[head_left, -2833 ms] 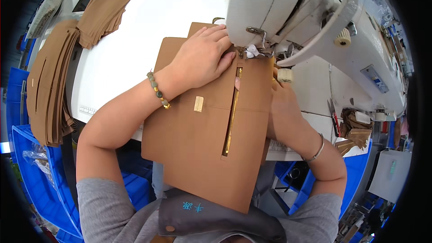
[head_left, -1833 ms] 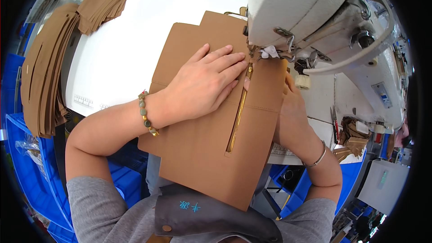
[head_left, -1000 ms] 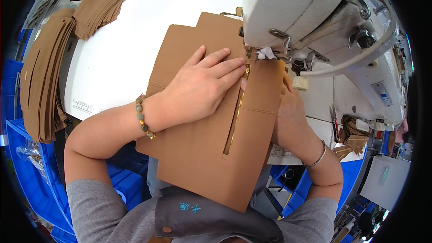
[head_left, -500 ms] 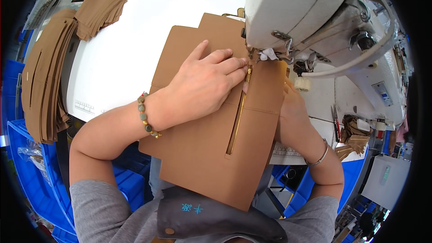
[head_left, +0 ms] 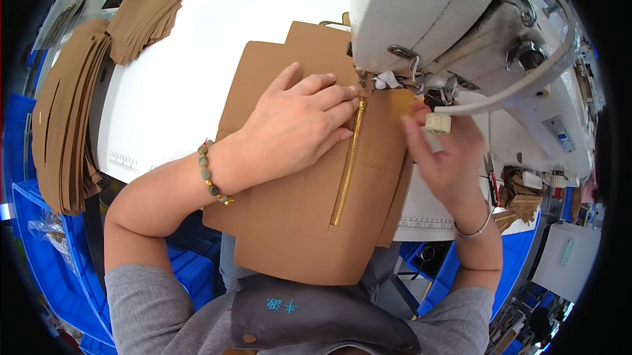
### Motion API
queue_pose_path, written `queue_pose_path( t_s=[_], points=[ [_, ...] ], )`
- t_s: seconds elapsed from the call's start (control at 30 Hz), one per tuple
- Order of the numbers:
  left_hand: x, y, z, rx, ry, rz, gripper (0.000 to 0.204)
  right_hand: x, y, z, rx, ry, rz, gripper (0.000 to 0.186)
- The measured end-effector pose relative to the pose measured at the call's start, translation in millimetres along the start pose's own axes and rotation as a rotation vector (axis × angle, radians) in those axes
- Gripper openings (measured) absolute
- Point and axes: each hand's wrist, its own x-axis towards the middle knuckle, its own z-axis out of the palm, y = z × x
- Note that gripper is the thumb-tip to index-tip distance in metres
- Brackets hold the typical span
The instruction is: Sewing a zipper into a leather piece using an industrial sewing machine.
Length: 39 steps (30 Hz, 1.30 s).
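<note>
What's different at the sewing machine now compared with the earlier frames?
The bare right hand has come out from under the flat brown panel and moved right, partly behind the ribbed cream knob. No fingertip shows through the slot beside the gold-toothed zipper any more. The panel's near right corner reaches less far toward the person. The bare left hand stays resting on the panel.

Blue plastic bins sit beside a white tabletop (brightly lit).
</note>
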Motion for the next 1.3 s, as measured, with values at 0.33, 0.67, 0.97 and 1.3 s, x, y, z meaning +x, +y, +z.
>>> queue_pose_path(
  t_s=[0.33, 0.67, 0.97, 1.3],
  points=[
    [-1.2, -0.1, -0.4, -0.006, 0.009, 0.023, 0.051, -9.4, -12.8, 24.1, 0.049, -0.28, -0.048, 0.061],
    [1.0, 6.2, 3.7, 0.022, 0.069, 0.005, 0.05, -11.1, -8.7, 21.7, -0.01, -0.302, -0.061, 0.061],
    [3.1, 5.6, 3.4, 0.019, 0.073, 0.007, 0.05, -9.2, -7.9, 22.3, -0.021, -0.269, -0.071, 0.062],
    [4.0, 6.5, 0.8, 0.004, 0.051, -0.009, 0.049, -10.8, -7.8, 25.1, -0.049, -0.257, -0.09, 0.062]
  ],
)
